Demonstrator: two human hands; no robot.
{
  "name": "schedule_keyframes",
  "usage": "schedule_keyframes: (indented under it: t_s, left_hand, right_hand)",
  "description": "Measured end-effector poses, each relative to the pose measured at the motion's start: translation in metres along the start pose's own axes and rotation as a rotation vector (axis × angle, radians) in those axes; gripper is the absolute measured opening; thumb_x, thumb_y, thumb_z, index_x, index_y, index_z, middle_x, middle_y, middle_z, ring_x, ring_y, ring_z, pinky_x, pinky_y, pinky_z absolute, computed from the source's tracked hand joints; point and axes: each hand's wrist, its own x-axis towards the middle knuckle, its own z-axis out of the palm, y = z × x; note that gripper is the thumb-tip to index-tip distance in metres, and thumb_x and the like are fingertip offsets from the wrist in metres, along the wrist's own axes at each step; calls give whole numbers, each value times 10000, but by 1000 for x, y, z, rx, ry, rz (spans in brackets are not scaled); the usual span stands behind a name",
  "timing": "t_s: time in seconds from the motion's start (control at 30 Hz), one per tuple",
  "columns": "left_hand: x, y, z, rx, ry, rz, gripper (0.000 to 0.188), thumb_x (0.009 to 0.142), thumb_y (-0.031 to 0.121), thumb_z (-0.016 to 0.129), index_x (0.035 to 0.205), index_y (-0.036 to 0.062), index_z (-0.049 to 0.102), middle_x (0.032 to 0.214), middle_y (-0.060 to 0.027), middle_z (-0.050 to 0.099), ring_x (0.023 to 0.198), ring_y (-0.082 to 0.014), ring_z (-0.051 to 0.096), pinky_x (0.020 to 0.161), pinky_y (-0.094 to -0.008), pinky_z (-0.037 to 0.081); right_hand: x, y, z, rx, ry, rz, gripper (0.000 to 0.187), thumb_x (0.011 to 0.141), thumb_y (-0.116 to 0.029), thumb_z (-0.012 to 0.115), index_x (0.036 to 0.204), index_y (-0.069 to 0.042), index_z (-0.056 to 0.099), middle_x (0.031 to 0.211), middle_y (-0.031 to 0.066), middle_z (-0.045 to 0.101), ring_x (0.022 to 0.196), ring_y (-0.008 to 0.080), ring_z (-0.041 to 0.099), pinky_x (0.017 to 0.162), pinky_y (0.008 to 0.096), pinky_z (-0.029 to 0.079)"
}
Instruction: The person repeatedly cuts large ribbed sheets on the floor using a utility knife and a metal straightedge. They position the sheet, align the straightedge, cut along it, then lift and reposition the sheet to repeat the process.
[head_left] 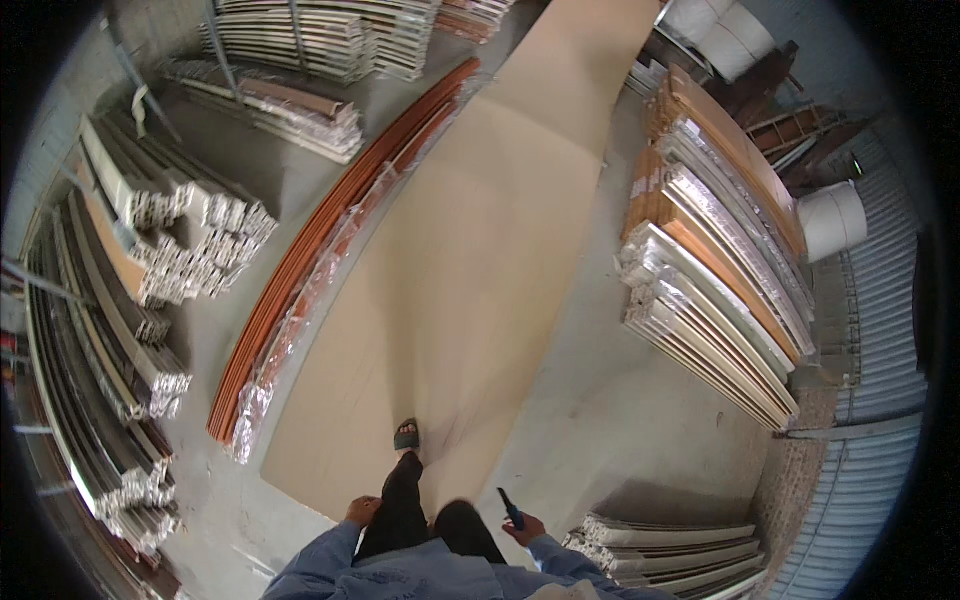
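In my right hand (526, 531) is a dark utility knife (511, 509), its tip pointing up and away from me beside my right leg. My fingers are closed round its handle. My left hand (364, 510) hangs beside my left thigh, with its fingers partly hidden and too small to read. Under me a long tan cardboard sheet (470, 240) lies flat on the floor and runs far ahead. My sandalled foot (406, 436) stands on the sheet.
Left of the sheet lies a long bundle of reddish-brown strips (310, 270), partly in clear plastic. Stacked pale profiles (200, 240) line the left wall. Wrapped panels and boards (710, 250) are piled on the right, near white rolls (833, 220). More profiles (670, 550) lie at lower right.
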Motion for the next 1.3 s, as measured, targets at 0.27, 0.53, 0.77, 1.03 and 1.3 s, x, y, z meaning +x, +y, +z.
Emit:
schedule_keyframes:
  t_s: [0.27, 0.53, 0.77, 1.03, 1.3]
  left_hand:
    - [-2, 302, 9, 1157, -369, 29, 572, 802, 550, 570, 1165, 108, 584, 1181, -123, 582, 1092, -281, 549, 930, -372, 434]
    - [8, 584, 56, 1008, -316, 309, 382, 818, 372, 600, 1043, 65, 637, 1066, -142, 615, 974, -299, 581, 836, -393, 463]
    - [25, 832, 129, 622, -458, 193, 328, 857, 209, 588, 1141, 46, 608, 1090, -146, 633, 976, -205, 589, 858, -323, 454]
    - [208, 1070, 156, 741, -755, 143, 306, 875, 191, 567, 1122, 13, 596, 1080, -137, 630, 939, -196, 596, 835, -344, 476]
    - [638, 1294, 107, 458, 48, 780, 192, 895, 91, 412, 915, 41, 596, 850, -83, 616, 755, -155, 585, 670, -295, 475]
  right_hand:
    - [58, -135, -130, 223, 158, -65, 444, 750, -458, 676, 982, -82, 627, 846, 134, 658, 826, 308, 631, 760, 408, 490]
    - [229, -194, -363, 567, -178, -201, 268, 747, -309, 746, 834, -74, 654, 762, 43, 652, 733, 145, 604, 695, 317, 473]
    - [315, -210, -518, 636, -168, -100, 271, 760, -267, 735, 898, -45, 663, 813, 55, 661, 779, 139, 612, 732, 297, 487]
    - [501, -259, -689, 440, -96, -78, 372, 756, -384, 712, 915, -51, 665, 840, 81, 672, 815, 181, 628, 756, 344, 489]
    - [872, -269, -919, 863, 618, 3, 236, 846, -188, 654, 984, 3, 629, 858, 87, 676, 736, 152, 644, 621, 281, 519]
